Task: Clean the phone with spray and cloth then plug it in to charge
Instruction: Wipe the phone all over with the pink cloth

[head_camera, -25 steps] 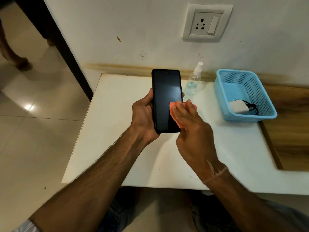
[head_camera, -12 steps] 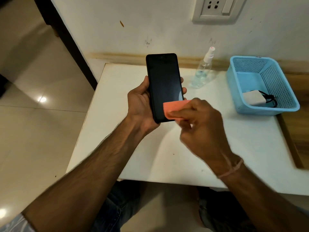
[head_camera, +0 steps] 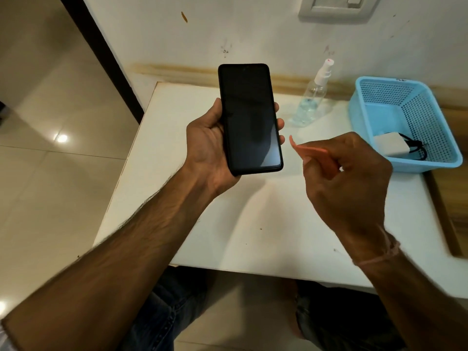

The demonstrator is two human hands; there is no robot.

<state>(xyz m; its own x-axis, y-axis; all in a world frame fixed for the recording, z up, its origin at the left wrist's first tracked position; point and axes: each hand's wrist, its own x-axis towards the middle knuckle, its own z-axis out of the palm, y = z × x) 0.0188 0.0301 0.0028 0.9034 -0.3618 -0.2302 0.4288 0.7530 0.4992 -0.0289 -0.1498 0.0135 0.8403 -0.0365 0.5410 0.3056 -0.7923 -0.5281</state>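
Note:
My left hand (head_camera: 207, 148) grips a black phone (head_camera: 249, 117) upright above the white table, dark screen facing me. To its right, my right hand (head_camera: 347, 178) pinches a small orange cloth (head_camera: 311, 154), held clear of the phone. A clear spray bottle (head_camera: 312, 100) with a white nozzle stands by the wall. A white charger (head_camera: 390, 146) with a black cable lies in the blue basket (head_camera: 374, 97). The wall socket (head_camera: 336, 8) shows at the top edge, partly cut off.
The white table (head_camera: 253, 224) meets the wall at the back; its left and front edges drop to a tiled floor. A wooden surface (head_camera: 455, 198) adjoins it on the right. My knees are under the front edge.
My right hand has lifted the orange cloth off the phone's screen and drawn it away to the right. The phone stays in my left hand. The camera has tilted downward.

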